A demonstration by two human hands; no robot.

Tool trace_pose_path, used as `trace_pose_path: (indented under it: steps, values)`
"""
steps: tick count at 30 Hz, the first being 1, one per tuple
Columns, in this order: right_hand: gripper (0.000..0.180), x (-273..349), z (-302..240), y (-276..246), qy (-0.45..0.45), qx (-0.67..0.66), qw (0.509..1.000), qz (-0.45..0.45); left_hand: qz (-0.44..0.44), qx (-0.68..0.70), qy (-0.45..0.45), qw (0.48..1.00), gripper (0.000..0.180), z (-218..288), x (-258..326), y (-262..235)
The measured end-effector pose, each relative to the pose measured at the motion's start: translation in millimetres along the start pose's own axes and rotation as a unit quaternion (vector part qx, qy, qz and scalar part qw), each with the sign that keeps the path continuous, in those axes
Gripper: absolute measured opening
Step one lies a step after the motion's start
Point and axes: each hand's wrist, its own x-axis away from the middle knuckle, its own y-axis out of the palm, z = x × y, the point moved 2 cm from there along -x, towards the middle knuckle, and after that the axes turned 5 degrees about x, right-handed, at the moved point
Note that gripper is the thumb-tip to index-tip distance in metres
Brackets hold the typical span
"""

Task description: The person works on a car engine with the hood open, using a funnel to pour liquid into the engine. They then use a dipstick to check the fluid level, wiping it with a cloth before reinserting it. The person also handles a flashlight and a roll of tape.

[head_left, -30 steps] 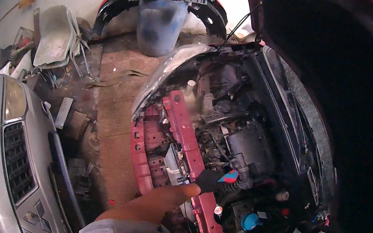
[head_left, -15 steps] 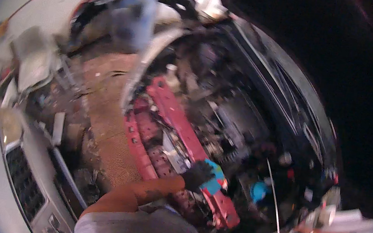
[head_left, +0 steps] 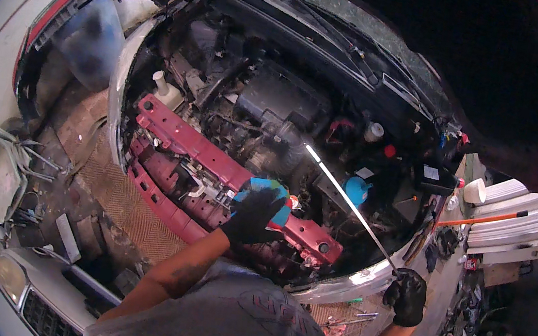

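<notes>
Clutching a blue cloth (head_left: 279, 216) with left hand (head_left: 254, 215) over the near edge of red crossbar (head_left: 194, 141)! Pinching a slim rod (head_left: 350, 204) with right hand (head_left: 406, 297)!

The left hand (head_left: 254, 215) is out in front, its arm bent. The right hand (head_left: 406, 297) is curled, off to the side.

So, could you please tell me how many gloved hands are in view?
2: the left hand, holding something blue; the right hand, holding a thin rod.
</notes>
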Motion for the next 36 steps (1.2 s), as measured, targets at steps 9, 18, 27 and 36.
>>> trace_pose_path:
  steps: [9,18,27,36]
  values:
    - [0.043,-1,-10,8,0.005,0.018,0.999,-0.026,-0.124,0.583,-0.084,0.799,0.049,139,-65,-61]
    - [0.036,3,-19,7,0.018,0.060,0.997,-0.038,-0.081,0.691,-0.128,0.707,0.033,177,-87,-49]
    - [0.030,20,-67,11,-0.054,0.229,0.972,0.022,-0.044,0.745,-0.093,0.659,0.035,193,-91,-49]
    - [0.021,33,-124,32,-0.209,0.430,0.877,0.053,-0.102,0.731,-0.049,0.673,0.034,202,-86,-52]
